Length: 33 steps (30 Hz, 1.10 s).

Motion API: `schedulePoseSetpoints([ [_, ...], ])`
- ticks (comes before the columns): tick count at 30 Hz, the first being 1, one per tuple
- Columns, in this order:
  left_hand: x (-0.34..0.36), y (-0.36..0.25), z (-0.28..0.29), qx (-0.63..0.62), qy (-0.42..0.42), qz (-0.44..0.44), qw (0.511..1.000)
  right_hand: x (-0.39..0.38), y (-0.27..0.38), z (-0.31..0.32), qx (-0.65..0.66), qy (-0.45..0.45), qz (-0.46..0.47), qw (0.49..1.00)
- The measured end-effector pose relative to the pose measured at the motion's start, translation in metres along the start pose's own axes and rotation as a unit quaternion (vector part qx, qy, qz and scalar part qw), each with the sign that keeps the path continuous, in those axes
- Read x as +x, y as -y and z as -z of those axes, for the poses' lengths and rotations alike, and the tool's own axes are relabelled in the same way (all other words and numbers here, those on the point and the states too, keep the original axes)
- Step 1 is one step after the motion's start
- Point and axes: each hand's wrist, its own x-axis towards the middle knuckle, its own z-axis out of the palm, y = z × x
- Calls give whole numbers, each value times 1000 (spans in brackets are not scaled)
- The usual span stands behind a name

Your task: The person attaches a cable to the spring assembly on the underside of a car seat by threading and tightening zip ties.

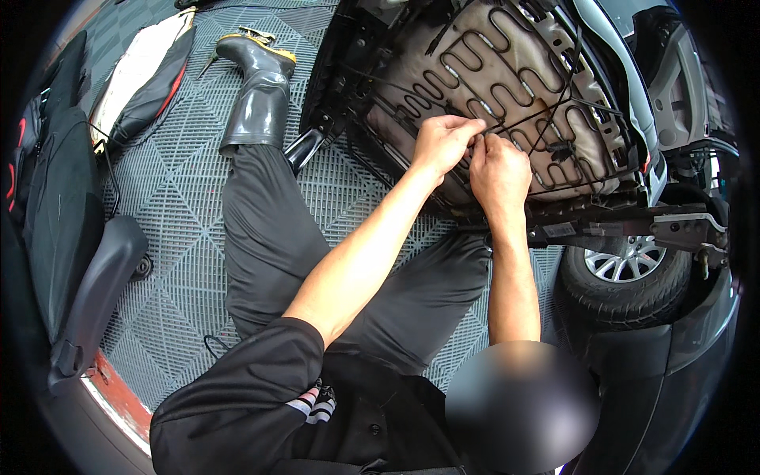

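Observation:
A car seat's underside (447, 47) is turned toward me, its pale brown padding crossed by dark zigzag springs (467, 62). Over the springs, close to the seat's middle, my left hand (445, 146) pinches at a thin black cord (546, 109) that runs off to the upper right. Right beside it, fingertips nearly touching, is my right hand (500, 170). Its fingers are curled closed and hide whatever lies between them. A small black connector (560, 149) rests on the springs to the right of my hands.
My booted leg (257, 103) stretches over grey grid floor tiles (186, 261). Dark seat parts (71, 229) stand at the left, near a white and black cover (146, 71). At the right are a metal rail (625, 226), a wheel (625, 277) and dark body panels (633, 372).

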Motion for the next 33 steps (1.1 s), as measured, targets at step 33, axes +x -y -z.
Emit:
schedulePoseSetpoints([
  [33, -12, 28, 29, 44, -55, -40, 997, -9, 10, -3, 106, -33, 70, 991],
])
